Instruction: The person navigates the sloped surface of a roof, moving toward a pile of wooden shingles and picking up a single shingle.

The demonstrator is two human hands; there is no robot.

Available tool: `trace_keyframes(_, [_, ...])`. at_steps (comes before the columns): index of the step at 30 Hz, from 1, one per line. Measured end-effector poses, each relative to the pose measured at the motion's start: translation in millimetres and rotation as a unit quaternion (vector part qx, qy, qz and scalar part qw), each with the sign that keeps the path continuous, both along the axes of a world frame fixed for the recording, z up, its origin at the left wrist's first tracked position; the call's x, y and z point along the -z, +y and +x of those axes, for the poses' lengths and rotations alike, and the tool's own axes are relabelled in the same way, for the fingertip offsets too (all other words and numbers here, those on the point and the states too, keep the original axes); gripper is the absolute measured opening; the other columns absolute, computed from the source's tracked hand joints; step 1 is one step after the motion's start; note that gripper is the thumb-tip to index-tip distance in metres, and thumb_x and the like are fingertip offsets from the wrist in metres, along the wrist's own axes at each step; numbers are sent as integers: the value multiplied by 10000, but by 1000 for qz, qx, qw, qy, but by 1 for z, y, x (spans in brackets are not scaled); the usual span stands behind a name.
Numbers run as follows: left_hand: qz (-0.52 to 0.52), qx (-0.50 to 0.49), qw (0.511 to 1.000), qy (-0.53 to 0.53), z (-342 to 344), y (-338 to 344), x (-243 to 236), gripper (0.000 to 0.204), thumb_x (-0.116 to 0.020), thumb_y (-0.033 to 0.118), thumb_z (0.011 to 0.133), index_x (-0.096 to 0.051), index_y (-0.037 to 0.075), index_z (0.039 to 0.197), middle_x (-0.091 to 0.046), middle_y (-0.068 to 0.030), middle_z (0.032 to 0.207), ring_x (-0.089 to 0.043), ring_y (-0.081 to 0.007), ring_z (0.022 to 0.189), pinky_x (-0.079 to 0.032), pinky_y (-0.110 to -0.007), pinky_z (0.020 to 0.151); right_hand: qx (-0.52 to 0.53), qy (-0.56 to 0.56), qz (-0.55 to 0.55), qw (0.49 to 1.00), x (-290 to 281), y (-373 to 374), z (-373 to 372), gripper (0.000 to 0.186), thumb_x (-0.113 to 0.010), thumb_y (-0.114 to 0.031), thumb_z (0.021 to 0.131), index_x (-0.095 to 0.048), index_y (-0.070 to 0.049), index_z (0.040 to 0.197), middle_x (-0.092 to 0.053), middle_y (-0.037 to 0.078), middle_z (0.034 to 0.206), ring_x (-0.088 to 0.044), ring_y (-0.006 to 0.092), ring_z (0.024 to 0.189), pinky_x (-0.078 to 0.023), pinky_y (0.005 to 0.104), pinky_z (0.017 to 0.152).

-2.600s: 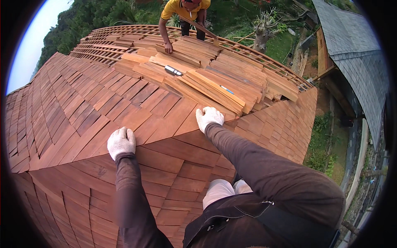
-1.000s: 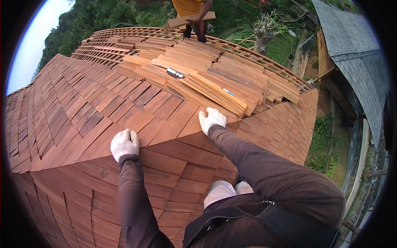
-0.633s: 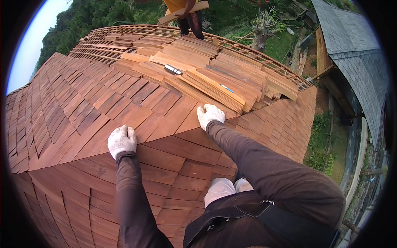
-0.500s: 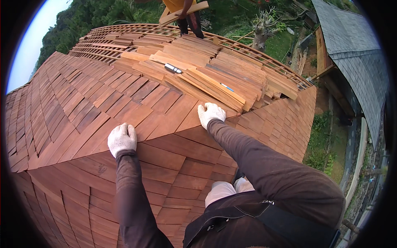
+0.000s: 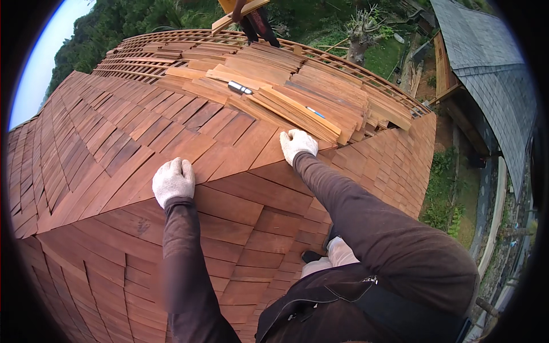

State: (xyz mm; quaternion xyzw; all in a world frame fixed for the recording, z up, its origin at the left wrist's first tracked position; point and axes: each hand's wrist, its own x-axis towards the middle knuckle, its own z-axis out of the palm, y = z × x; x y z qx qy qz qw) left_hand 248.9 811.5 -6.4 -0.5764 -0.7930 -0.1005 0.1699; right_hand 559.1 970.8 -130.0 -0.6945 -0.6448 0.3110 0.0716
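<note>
Straightened since earlier, a co-worker point(image 5: 260, 28) held a tan board point(image 5: 249, 9) beyond the brown-shingled ridge point(image 5: 229, 178), slim wooden battens point(image 5: 127, 62) there still bare, white-gloved left hand point(image 5: 174, 182) and right hand point(image 5: 298, 145) half-curled atop it, grip unclear.

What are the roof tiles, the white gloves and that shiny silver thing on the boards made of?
Roof tiles: wood, most likely; reddish-brown and mostly dull, with uneven colour like natural timber.
White gloves: probably knitted cloth; they look soft and matte.
Silver thing: perhaps metal, smooth and bright; its dark part is too small to tell.
</note>
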Motion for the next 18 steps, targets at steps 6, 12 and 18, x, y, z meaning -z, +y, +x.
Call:
trace_keyframes(6, [26,12,1000,9,-1,1,2,239,-689,306,997,-725,117,855,-757,-100,872,-740,-339,877,-578,-489,813,10,6,-1,1000,5,0,-1,545,-569,-578,1058,-827,-124,1214,-805,171,1258,-719,361,1263,-496,485,1129])
trace_keyframes(12, [35,24,999,8,-4,-2,3,247,-694,309,998,-730,112,854,-753,-104,856,-741,-339,851,-582,-487,797,15,-1,4,1000,8,-1,-3,540,-572,-575,1064,-822,-135,1250,-804,156,1281,-714,351,1288,-484,479,1147])
trace_keyframes(18, [29,21,999,8,-3,-2,4,258,-693,321,1003,-740,109,865,-759,-104,865,-744,-341,861,-584,-490,810,15,-8,-2,1000,7,-2,-3,547,-545,-578,1076,-807,-147,1288,-796,141,1316,-710,341,1303,-472,483,1162])
